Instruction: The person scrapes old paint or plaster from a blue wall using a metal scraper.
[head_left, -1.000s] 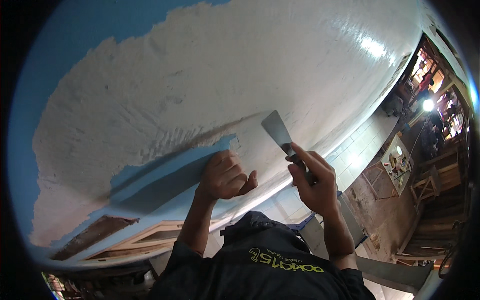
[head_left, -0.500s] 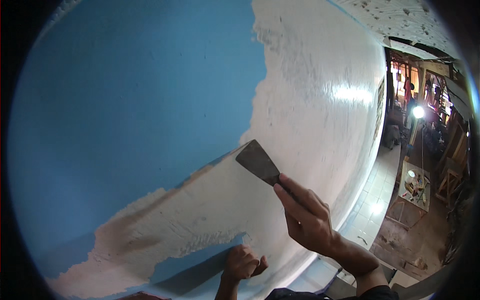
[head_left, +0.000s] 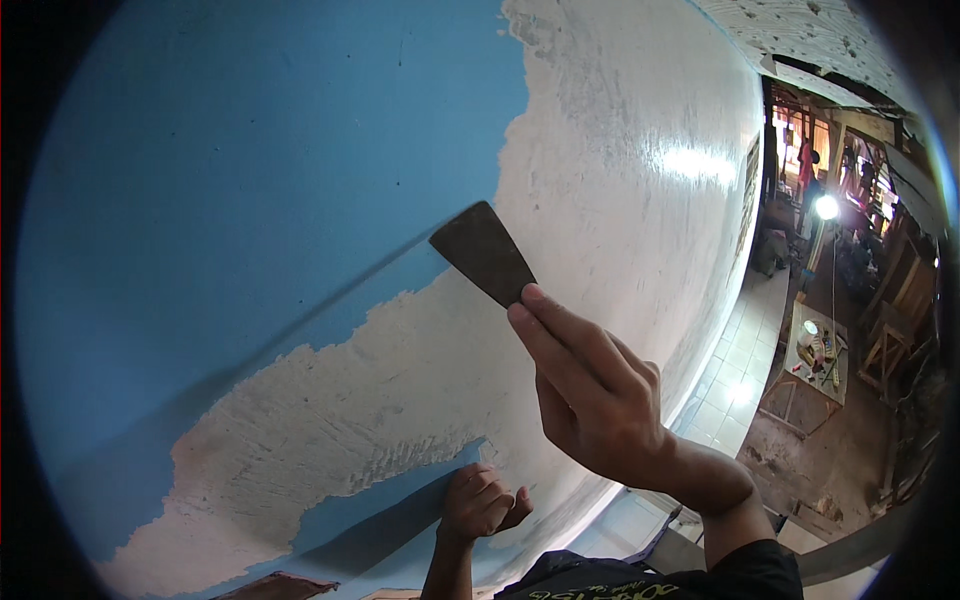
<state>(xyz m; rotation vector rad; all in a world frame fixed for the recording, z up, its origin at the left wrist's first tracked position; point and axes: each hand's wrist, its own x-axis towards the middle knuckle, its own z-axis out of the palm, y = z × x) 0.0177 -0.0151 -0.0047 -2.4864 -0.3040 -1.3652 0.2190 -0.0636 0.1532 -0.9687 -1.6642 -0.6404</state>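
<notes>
My right hand (head_left: 600, 395) grips a putty knife (head_left: 485, 250) with a dark, flared blade, its fingers stretched along the handle toward the blade. The blade's wide edge is at the border between blue paint (head_left: 270, 170) and a white, rough coat of filler (head_left: 330, 410) on the wall. Whether that edge touches the wall is hard to tell. Lower down, my left hand (head_left: 482, 500) is closed in a fist against or close to the wall, beside a bare blue patch (head_left: 375, 500). What it holds, if anything, is hidden.
On the right, a small table (head_left: 818, 350) carries several tools and containers. A bright lamp (head_left: 826, 207) shines behind it. Pale floor tiles (head_left: 725, 365) run along the wall's foot. A brown-edged flat thing (head_left: 285, 588) shows at the lower edge.
The putty knife and my right hand have moved up and left, bringing the blade over the blue paint. My left hand stays closed in nearly the same place. The view has shifted slightly.
</notes>
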